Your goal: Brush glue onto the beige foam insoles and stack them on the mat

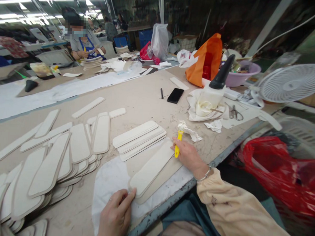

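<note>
My right hand (188, 155) is closed round the yellow handle of a small glue brush (179, 139), bristles pointing away from me. Its fingers also rest on the far end of a long white padded strip (150, 169) lying on a beige backing piece at the table's front edge. My left hand (116, 213) presses its fingertips flat against the near end of that strip, over a white sheet (108, 180). Just beyond lies a small stack of white strips (138, 135).
Many glued strips fan out in overlapping rows at the left (52, 166). A glue bottle with a black nozzle (217, 87), scissors (235, 113), a phone (175, 95), a white fan (290, 83) and an orange bag (207, 59) stand behind. A red bag (279, 170) hangs off the edge. Another person (84, 43) works at far left.
</note>
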